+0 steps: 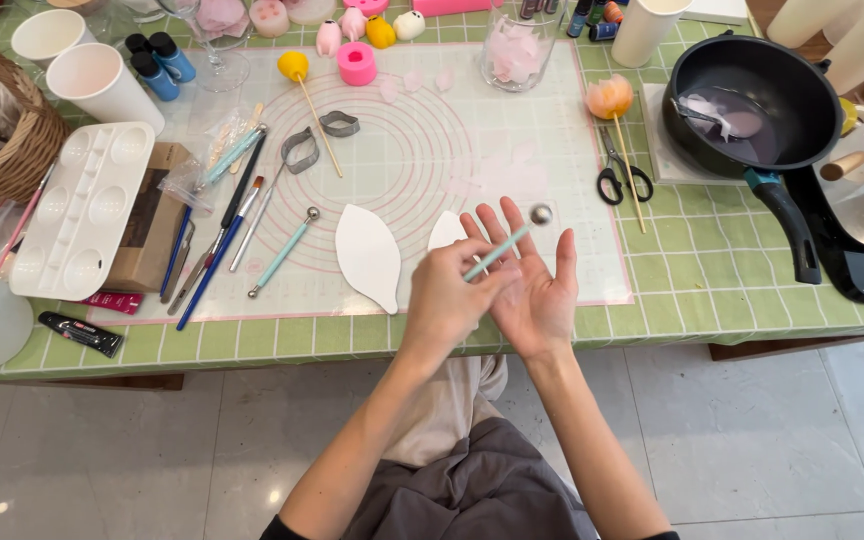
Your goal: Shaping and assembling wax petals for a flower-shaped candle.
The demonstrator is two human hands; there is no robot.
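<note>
Ball-tipped tool (507, 240) in left hand (447, 300), right hand (537, 290) open beneath

I see black scissors (610, 180) on the counter (712, 260), a black pan (752, 100), a white paint tray (82, 205) and 2 paper cups (82, 62).

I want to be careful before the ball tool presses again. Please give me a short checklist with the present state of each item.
1. Left hand grips the ball tool by its teal handle: ok.
2. Right hand is open, palm up, under the tool: ok.
3. Thin pale petal lies flat on the right palm: cannot tell, too faint.
4. Metal ball end is clean: cannot tell.
5. White leaf-shaped pad lies free on the mat: ok.
6. Scissors lie apart from both hands: ok.
</note>
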